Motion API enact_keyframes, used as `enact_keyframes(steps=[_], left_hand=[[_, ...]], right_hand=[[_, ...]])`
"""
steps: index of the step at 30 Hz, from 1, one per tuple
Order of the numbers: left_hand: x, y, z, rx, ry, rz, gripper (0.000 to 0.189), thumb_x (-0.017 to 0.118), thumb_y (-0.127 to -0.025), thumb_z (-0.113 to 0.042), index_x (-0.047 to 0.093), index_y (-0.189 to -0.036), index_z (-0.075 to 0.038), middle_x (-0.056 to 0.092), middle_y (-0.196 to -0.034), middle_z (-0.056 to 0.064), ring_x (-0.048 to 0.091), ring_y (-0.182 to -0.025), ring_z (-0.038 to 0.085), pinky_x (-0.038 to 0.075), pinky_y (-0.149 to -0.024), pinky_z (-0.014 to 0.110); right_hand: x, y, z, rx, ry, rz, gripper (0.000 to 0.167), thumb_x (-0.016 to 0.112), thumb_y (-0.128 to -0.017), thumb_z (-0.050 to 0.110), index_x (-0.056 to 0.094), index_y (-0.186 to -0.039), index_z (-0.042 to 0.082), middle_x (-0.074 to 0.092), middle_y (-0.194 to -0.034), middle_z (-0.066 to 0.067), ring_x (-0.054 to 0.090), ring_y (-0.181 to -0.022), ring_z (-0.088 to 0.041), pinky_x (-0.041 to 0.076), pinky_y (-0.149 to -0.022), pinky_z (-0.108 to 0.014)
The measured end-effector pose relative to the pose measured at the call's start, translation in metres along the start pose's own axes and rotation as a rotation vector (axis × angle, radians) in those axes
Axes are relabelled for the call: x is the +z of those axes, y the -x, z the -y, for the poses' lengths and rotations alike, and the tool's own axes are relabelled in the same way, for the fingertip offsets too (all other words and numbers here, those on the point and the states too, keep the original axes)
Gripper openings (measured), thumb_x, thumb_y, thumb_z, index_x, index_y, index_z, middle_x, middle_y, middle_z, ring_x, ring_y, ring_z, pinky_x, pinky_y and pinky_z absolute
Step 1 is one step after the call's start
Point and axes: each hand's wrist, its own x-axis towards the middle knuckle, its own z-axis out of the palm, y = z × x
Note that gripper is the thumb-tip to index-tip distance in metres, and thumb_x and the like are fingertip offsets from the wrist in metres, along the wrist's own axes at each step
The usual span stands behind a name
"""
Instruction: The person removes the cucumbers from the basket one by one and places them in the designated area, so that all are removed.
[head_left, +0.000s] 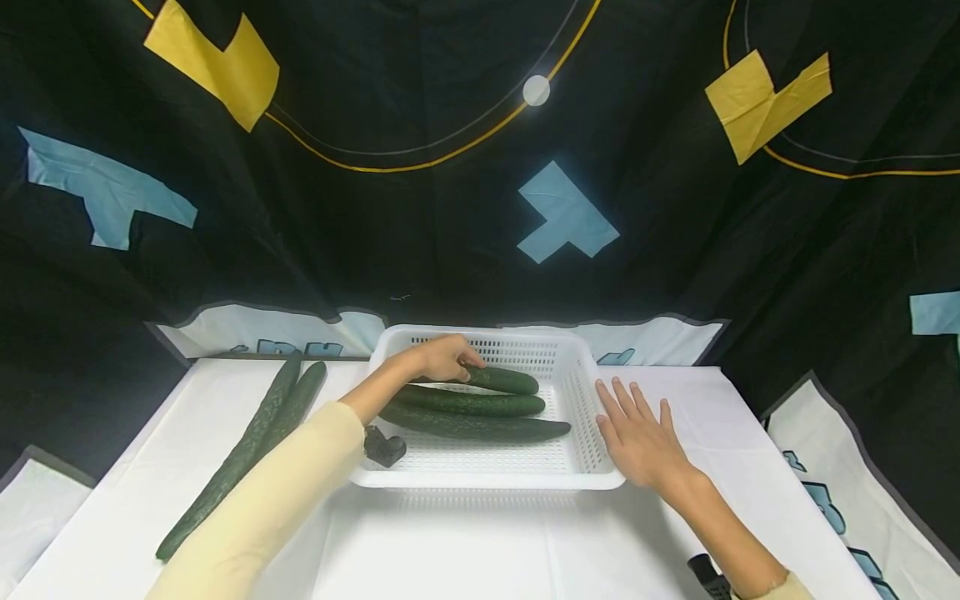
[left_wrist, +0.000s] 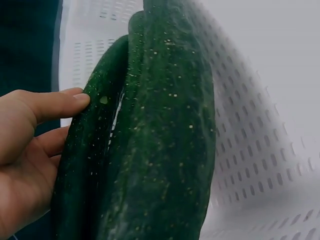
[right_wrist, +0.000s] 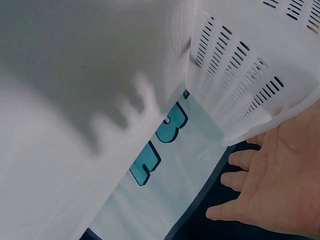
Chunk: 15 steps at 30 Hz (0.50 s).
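A white perforated plastic basket [head_left: 487,481] holds three long green cucumbers lying side by side. My left hand [head_left: 444,358] reaches in over the far wall side and grips the farthest cucumber [head_left: 506,381], covering part of it. In the left wrist view, thumb and fingers lie against the side of that cucumber [left_wrist: 75,155]. The middle cucumber [head_left: 472,402] and the nearest cucumber [head_left: 480,426] lie in front of it. At the basket's right wall, my right hand [head_left: 641,442] is spread with straight fingers at the rim, holding nothing.
Two more cucumbers [head_left: 247,450] lie together on the white-covered table [head_left: 450,542], left of the basket and partly behind my left sleeve [head_left: 262,508]. A dark curtain [head_left: 420,233] with taped patches hangs behind the table.
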Motion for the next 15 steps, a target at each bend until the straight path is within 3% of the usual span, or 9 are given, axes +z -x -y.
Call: enact_keyframes(steps=[10,15], left_hand=[[-0.015,0.024,-0.004,0.042,-0.019,-0.127,0.037,0.064,-0.089,0.007,0.069,-0.125,0.000,0.066,-0.128,0.013,0.060,-0.118,0.035,0.050,-0.095,0.047],[-0.018,0.041,-0.007,0.005,-0.008,-0.228,0.037,0.065,-0.089,0.003,0.068,-0.126,-0.001,0.066,-0.127,0.013,0.064,-0.108,0.032,0.051,-0.078,0.039]], right_hand=[[0.000,0.000,0.000,0.009,-0.001,0.008,0.058,0.029,-0.107,0.036,0.028,-0.157,0.006,0.023,-0.160,-0.023,0.013,-0.147,-0.046,0.001,-0.110,-0.072],[0.001,0.000,0.000,0.008,0.000,0.000,0.058,0.030,-0.107,0.035,0.029,-0.157,0.006,0.024,-0.160,-0.023,0.014,-0.147,-0.046,0.002,-0.110,-0.072]])
